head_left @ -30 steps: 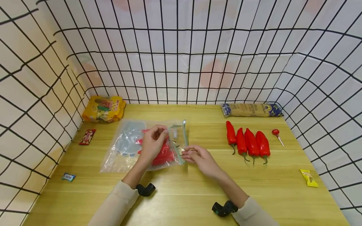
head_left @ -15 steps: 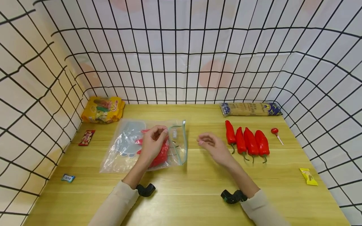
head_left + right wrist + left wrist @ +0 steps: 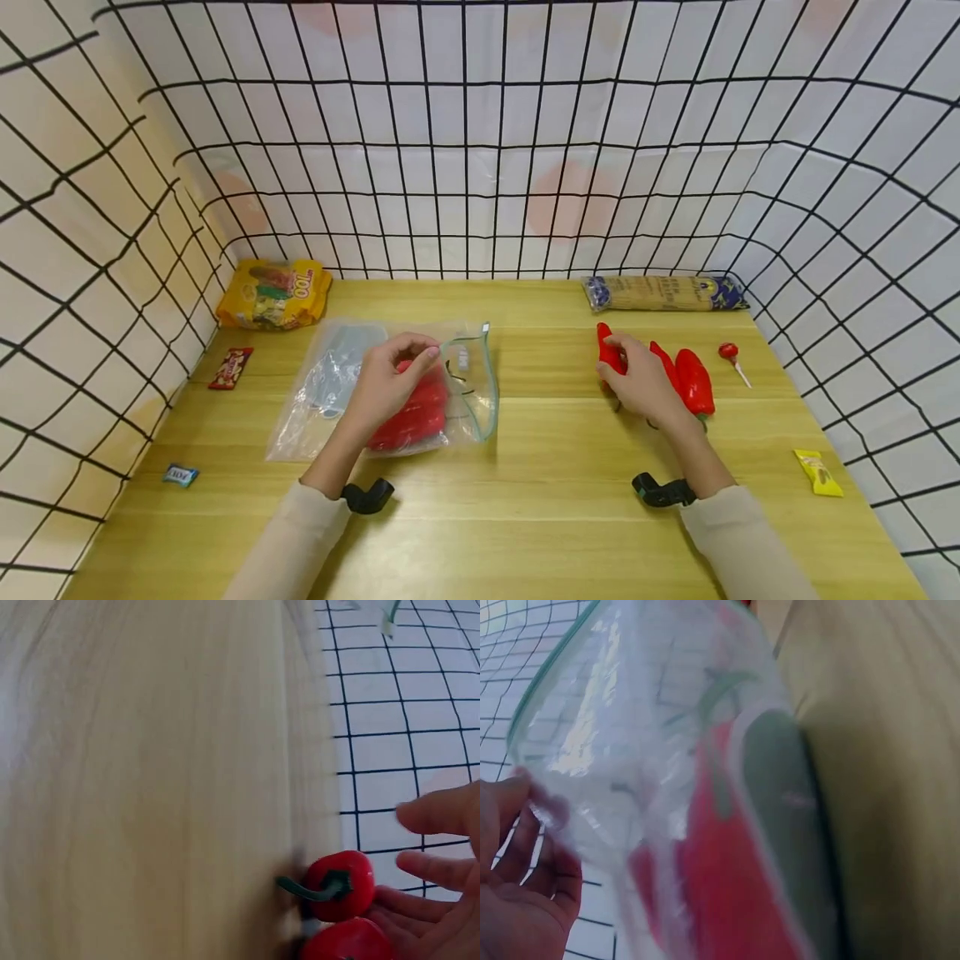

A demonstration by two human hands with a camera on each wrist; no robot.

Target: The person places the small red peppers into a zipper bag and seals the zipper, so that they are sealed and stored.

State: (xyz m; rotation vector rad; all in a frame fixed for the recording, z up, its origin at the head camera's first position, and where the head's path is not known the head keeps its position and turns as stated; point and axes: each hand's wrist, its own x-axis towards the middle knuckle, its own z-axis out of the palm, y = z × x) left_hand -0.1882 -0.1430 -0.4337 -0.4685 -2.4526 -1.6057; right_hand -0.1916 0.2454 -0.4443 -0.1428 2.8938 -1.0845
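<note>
My left hand pinches the upper layer of a clear zip bag lying on the table, its mouth to the right. Red peppers show inside through the plastic. In the left wrist view, thumb and fingers hold the bag lifted near its green-edged opening. My right hand reaches over several red peppers at the right, thumb and fingers spread about the leftmost pepper. The right wrist view shows a pepper beside the fingers, with a gap still between thumb and fingers. One pepper is mostly hidden under that hand.
At the back stand a yellow snack pack on the left and a noodle packet on the right. A red wrapper, a blue candy, a lollipop and a yellow candy lie near the sides. Black wire mesh surrounds the table.
My right hand has left the bag's mouth and moved right to the peppers. My left hand has shifted slightly left, still pinching the bag.
</note>
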